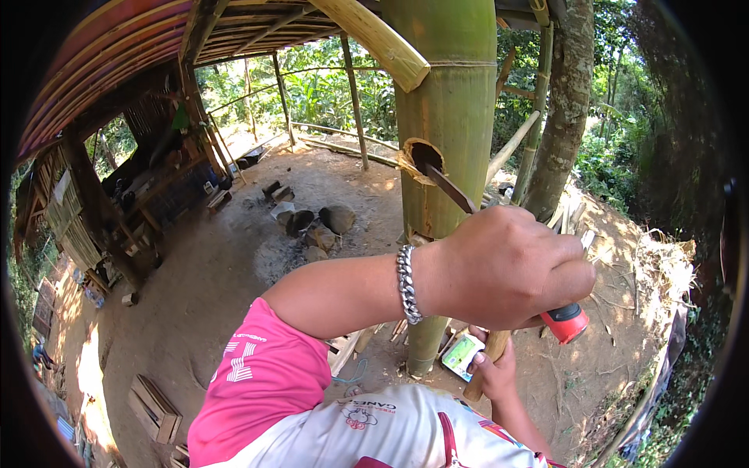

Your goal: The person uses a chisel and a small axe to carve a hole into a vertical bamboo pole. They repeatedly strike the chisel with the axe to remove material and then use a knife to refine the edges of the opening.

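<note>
My left hand (511, 269) is closed round a chisel (452, 189) with a red and black handle end. The blade tip reaches into a rough-edged hole (426, 156) in a thick green bamboo post (449, 101). Pale torn fibres ring that hole. Lower down, my right hand (499, 373) grips a wooden handle (476, 384), held roughly upright. Its upper end is hidden behind my left hand, so its tool head cannot be seen. A small white and green flat item (462, 353) shows just beside my right fingers.
A cut pole (378, 43) juts from the post above the hole. A tree trunk (563, 109) stands to the right. Behind are a fire pit with dark pots (337, 219) and a roofed shelter with a bench (168, 183). A wooden block (154, 408) lies at lower left.
</note>
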A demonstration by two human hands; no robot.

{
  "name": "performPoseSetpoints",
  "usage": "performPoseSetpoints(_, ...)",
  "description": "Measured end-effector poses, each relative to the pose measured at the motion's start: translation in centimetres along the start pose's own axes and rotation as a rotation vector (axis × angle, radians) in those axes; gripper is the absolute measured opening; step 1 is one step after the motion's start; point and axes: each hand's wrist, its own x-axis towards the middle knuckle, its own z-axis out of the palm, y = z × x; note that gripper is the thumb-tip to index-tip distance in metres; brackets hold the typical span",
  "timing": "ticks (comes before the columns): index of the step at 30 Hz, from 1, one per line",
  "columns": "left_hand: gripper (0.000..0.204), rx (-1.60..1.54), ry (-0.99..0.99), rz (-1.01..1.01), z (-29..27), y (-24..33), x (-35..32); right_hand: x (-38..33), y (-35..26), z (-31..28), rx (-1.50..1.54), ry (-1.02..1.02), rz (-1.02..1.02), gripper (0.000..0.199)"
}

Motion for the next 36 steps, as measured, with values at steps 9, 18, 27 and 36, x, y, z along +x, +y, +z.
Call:
performPoseSetpoints(9, 0.031, -0.017, 0.203, -0.087, -0.5, 0.6, 2.1, -1.1, -0.2, -0.6, -0.061, 0.024, 0.087, 0.078)
performPoseSetpoints(18, 0.042, 0.048, 0.356, -0.13, 1.5, 0.4, 1.6, -0.7, -0.5, -1.0, -0.032, 0.024, 0.066, 0.081)
performPoseSetpoints(27, 0.051, 0.094, 0.606, -0.103, 2.0, -0.7, 1.9, -0.4, -0.6, -1.3, -0.015, -0.063, 0.114, 0.081)
performPoseSetpoints(36, 0.051, 0.087, 0.357, -0.14, 0.4, -1.2, 1.8, -0.3, -0.4, -1.4, 0.028, -0.053, 0.112, 0.08)
